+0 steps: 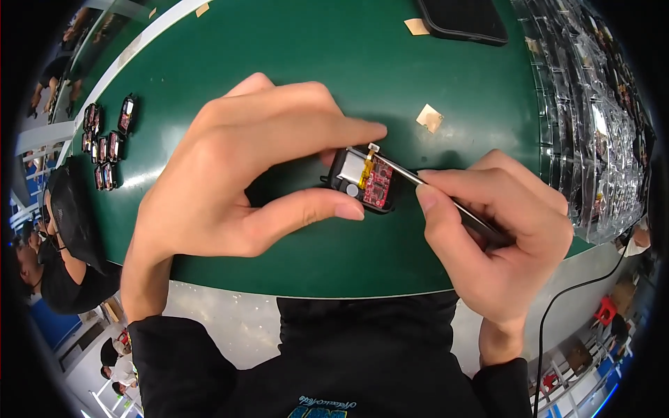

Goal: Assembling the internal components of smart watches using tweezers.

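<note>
In the middle of the green table lies a small black electronic device (380,188) with its inside bare. It shows a red circuit board, a silver battery-like block, a round silver part and a yellow ribbon cable (366,169). My left hand (258,160) grips the device by its edges, with the thumb along the near side and the index finger reaching past the far side. My right hand (498,230) holds slim metal tweezers (400,171) like a pen. Their tip meets the small white connector (374,148) at the cable's end.
Several similar small devices (104,146) stand at the far left. Stacked clear plastic trays (592,125) line the right side. A black phone-like slab (465,19) and small tan squares (430,118) lie beyond my hands. A person (70,258) sits at the left.
</note>
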The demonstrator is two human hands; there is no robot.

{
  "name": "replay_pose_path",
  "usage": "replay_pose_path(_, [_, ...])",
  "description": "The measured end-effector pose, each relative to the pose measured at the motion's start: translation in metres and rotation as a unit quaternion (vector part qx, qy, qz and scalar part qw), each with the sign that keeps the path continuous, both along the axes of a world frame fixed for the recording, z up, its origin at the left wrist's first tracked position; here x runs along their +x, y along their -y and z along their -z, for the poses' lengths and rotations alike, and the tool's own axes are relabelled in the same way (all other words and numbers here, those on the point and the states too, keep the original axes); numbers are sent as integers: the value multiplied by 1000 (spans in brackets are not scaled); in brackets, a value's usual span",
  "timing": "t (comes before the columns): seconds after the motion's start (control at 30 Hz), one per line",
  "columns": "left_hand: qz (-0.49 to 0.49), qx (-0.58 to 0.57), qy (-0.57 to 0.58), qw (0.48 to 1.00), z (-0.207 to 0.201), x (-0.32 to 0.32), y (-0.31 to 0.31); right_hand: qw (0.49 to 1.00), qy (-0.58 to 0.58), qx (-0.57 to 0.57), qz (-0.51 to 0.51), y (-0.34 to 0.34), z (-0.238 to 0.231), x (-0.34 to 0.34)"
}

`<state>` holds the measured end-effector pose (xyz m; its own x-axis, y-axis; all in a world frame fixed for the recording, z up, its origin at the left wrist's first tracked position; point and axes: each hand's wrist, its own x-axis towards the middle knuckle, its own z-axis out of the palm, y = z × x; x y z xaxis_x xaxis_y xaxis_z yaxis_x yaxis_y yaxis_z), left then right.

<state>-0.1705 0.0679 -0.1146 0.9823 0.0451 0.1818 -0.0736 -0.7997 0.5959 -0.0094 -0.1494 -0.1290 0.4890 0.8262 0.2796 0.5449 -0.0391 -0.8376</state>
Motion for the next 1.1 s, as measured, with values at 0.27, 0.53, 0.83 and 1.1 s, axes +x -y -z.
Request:
replay_pose_path(0.27, [-30, -19, -19, 999, -5, 1, 4, 996, 91, 22, 15, 2, 2, -4])
replay_pose_path(0.53, [-20, -18, -4, 1000, -2, 3, 2, 992, 117, 42, 29, 0, 5, -7])
replay_pose_path(0.83, [13, -66, -20, 998, 0, -1, -12, 1000, 12, -22, 4, 3, -9, -1])
replay_pose_path(1.1, [35, -76, -42, 996, -3, 1, -14, 999, -8, -28, -20, 4, -6, 4])
